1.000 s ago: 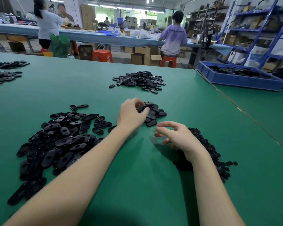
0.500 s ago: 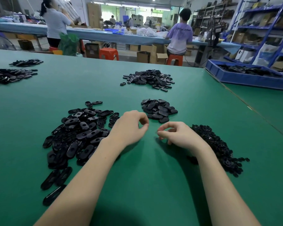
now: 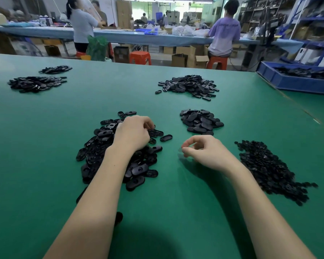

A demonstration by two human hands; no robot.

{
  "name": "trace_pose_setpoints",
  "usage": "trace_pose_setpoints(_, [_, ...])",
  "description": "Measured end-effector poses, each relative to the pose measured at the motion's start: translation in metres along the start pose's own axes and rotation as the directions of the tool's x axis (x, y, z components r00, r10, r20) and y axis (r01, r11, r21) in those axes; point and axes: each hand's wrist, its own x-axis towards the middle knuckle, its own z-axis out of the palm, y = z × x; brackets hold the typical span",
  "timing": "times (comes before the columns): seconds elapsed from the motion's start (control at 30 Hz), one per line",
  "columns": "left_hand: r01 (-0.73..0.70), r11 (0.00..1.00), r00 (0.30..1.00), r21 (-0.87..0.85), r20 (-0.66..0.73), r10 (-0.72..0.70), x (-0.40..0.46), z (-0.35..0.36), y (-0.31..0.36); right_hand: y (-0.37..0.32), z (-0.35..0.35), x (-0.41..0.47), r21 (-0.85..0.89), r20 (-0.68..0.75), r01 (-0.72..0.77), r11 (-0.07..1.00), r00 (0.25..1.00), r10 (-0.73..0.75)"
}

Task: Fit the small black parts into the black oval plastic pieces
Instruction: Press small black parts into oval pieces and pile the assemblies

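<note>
A big heap of black oval pieces [image 3: 108, 157] lies on the green table [image 3: 45, 146] at centre left. My left hand [image 3: 134, 134] rests on top of the heap. Its fingers curl down around one oval piece at the heap's far edge. My right hand [image 3: 204, 152] hovers just above the bare table to the right of the heap, thumb and forefinger tips pinched together. Anything between those tips is too small to see. The pile of small black parts [image 3: 269, 169] lies to the right of my right wrist. A smaller stack of oval pieces [image 3: 201, 121] sits beyond my right hand.
Another heap of oval pieces [image 3: 189, 86] lies further back, and two more piles [image 3: 36, 84] sit at the far left. A blue tray [image 3: 295, 82] with black parts stands at the right rear. People work at a long bench beyond the table.
My left hand moved from the stack ahead, back towards me and then left onto the big heap. My right hand drew away from the small-parts pile and stayed pinched.
</note>
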Motion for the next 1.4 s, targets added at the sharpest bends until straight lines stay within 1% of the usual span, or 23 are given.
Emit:
trace_pose_setpoints(0.13, [0.007,0.992,0.987,0.13,0.158,-0.028,-0.001,0.001,-0.004,-0.005,0.005,-0.001,-0.012,0.018,0.007,1.0,1.0,-0.007])
trace_pose_setpoints(0.2, [0.014,0.99,0.983,0.14,0.177,-0.039,-0.002,0.002,-0.003,-0.006,0.005,-0.001,-0.016,0.028,0.007,1.0,1.0,-0.007])
trace_pose_setpoints(0.3, [0.036,0.992,0.985,0.119,0.166,-0.056,-0.003,0.002,0.0,-0.006,0.005,-0.001,-0.024,0.034,0.007,1.0,0.999,-0.006])
trace_pose_setpoints(0.5, [0.124,0.992,0.98,0.022,0.152,-0.126,-0.004,0.005,0.002,-0.005,0.006,-0.001,-0.053,0.039,0.0,0.999,0.999,0.002])
trace_pose_setpoints(0.63, [0.14,0.99,0.98,0.001,0.14,-0.139,-0.002,0.007,0.0,-0.005,0.006,-0.001,-0.05,0.04,-0.007,0.999,0.999,0.009])
trace_pose_setpoints(0.83, [0.102,0.99,0.989,-0.094,0.114,-0.091,-0.001,0.008,0.0,-0.004,0.006,-0.001,-0.017,0.04,-0.015,1.0,0.999,0.016])
trace_pose_setpoints(0.93, [0.008,0.979,0.996,-0.202,0.086,0.009,-0.001,0.005,0.011,-0.003,0.003,-0.001,0.048,0.019,-0.023,0.999,1.0,0.022])
trace_pose_setpoints(1.0, [-0.073,0.955,0.99,-0.288,0.092,0.104,-0.003,0.005,0.025,-0.004,-0.001,-0.002,0.171,-0.034,-0.04,0.984,0.998,0.047])
trace_pose_setpoints(1.07, [-0.136,0.921,0.98,-0.364,0.087,0.179,-0.009,0.009,0.044,-0.004,-0.007,-0.003,0.335,-0.075,-0.069,0.94,0.992,0.099])
trace_pose_setpoints(1.1, [-0.162,0.902,0.975,-0.399,0.073,0.208,-0.012,0.012,0.053,-0.003,-0.012,-0.004,0.382,-0.086,-0.077,0.921,0.989,0.119])
trace_pose_setpoints(1.17, [-0.187,0.866,0.971,-0.464,0.046,0.234,-0.018,0.02,0.07,0.0,-0.022,-0.006,0.406,-0.104,-0.082,0.91,0.985,0.135])
trace_pose_setpoints(1.23, [-0.158,0.826,0.977,-0.541,0.038,0.212,-0.023,0.028,0.081,0.007,-0.035,-0.008,0.402,-0.128,-0.078,0.912,0.982,0.14])
trace_pose_setpoints(1.27, [-0.12,0.796,0.981,-0.593,0.052,0.187,-0.024,0.033,0.086,0.01,-0.043,-0.01,0.401,-0.134,-0.078,0.913,0.981,0.143])
trace_pose_setpoints(1.33, [-0.015,0.699,0.985,-0.715,0.109,0.132,-0.027,0.042,0.093,0.018,-0.057,-0.014,0.398,-0.107,-0.091,0.913,0.984,0.145])
trace_pose_setpoints(1.4, [0.083,0.589,0.982,-0.804,0.166,0.089,-0.032,0.05,0.1,0.025,-0.068,-0.018,0.357,-0.062,-0.118,0.927,0.987,0.15])
